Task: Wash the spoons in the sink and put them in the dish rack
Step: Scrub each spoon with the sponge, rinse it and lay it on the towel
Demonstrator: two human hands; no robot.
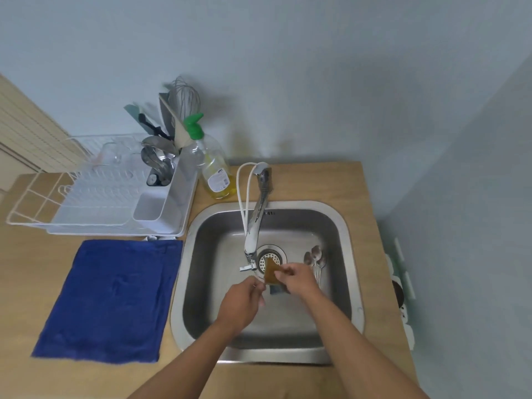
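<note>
The dish rack (95, 194) stood left of the sink (342, 226), a cloth (106, 300) before it; spoons (315, 260) lay in the sink, right of the drain (272, 254).

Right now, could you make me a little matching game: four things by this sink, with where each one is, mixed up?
Things:
1. sponge
2. spoons
3. blue cloth
4. soap bottle

Places:
A. flat on the counter, left of the sink
B. on the sink floor, right of the drain
C. pinched in the right hand
D. standing between dish rack and tap

Pairs: 1-C, 2-B, 3-A, 4-D
</note>
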